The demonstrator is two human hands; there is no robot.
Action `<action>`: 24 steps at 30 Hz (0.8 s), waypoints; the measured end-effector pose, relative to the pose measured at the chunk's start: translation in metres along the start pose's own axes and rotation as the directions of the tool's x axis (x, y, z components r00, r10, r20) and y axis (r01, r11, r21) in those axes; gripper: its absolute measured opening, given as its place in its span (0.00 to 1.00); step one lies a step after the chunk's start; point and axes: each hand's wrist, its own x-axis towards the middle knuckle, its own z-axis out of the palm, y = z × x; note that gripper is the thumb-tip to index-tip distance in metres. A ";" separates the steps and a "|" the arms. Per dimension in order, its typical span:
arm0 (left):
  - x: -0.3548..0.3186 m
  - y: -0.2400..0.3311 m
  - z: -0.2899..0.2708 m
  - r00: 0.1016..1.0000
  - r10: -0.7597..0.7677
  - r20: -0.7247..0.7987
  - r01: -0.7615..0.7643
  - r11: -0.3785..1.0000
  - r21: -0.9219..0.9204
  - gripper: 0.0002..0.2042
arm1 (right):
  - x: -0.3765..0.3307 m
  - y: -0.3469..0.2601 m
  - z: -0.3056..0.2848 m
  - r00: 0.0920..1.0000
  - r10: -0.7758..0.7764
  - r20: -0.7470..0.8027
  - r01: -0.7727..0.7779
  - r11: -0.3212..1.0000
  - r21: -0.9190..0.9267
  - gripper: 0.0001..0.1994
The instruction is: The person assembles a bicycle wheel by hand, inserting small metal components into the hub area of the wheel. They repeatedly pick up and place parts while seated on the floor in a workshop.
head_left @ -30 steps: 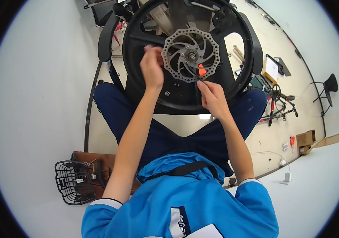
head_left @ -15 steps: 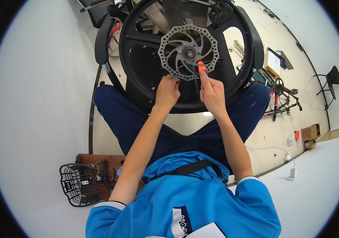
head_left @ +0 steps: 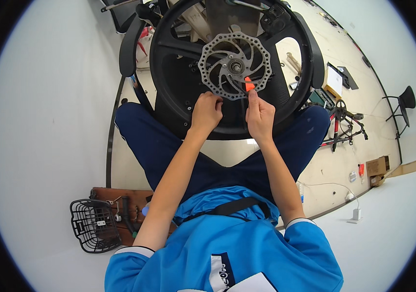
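A silver brake disc (head_left: 264,58) with a perforated rim sits around the hub of a black spoked wheel (head_left: 188,47). The wheel lies in front of me on a black seat, above my knees. My left hand (head_left: 206,111) is closed, its fingertips at the disc's lower left rim; what they pinch is hidden. At the lower right rim, my right hand (head_left: 260,116) is closed with its fingertips up against a small orange piece (head_left: 249,84). That piece shows between the disc's arms; its kind is unclear. Several small dark bolts (head_left: 189,108) lie on the seat left of my left hand.
Black armrests (head_left: 129,53) flank the wheel. On the floor to the right are a red and black bike frame (head_left: 337,131), a chair (head_left: 406,103) and a cardboard box (head_left: 376,167). A black basket (head_left: 96,226) stands at lower left by a brown board (head_left: 142,197).
The whole view has shifted slightly, with the wheel a little further right and lower. Both hands keep the same places at the disc's rim.
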 end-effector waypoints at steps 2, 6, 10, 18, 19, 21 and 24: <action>-0.002 0.001 0.000 1.000 -0.009 0.002 0.009 1.000 -0.006 0.04 | -0.003 -0.010 -0.002 1.000 0.012 0.011 -0.012 1.000 -0.025 0.27; -0.002 0.002 -0.001 1.000 -0.011 -0.011 0.011 1.000 -0.017 0.06 | -0.005 -0.025 -0.002 1.000 -0.012 0.027 0.013 0.998 -0.068 0.26; -0.002 0.005 -0.003 1.000 0.003 0.001 -0.003 1.000 0.020 0.04 | -0.001 -0.012 -0.004 0.999 0.002 0.051 0.001 0.998 -0.056 0.26; -0.002 0.006 -0.003 1.000 0.005 -0.015 -0.005 1.000 -0.024 0.05 | 0.000 -0.019 -0.008 0.999 -0.029 0.044 0.032 0.997 -0.072 0.24; -0.004 0.007 -0.003 1.000 -0.013 -0.006 0.012 0.998 -0.060 0.05 | -0.003 -0.018 -0.009 0.999 -0.019 0.050 0.022 0.998 -0.063 0.24; -0.012 0.009 -0.005 0.999 -0.050 0.019 0.052 0.991 -0.127 0.05 | -0.011 -0.020 -0.012 0.998 0.009 0.061 -0.006 0.999 -0.042 0.25; -0.010 0.013 -0.006 0.999 -0.051 -0.001 0.051 0.992 -0.117 0.06 | -0.003 -0.012 -0.011 0.996 -0.051 0.078 0.054 0.998 -0.026 0.29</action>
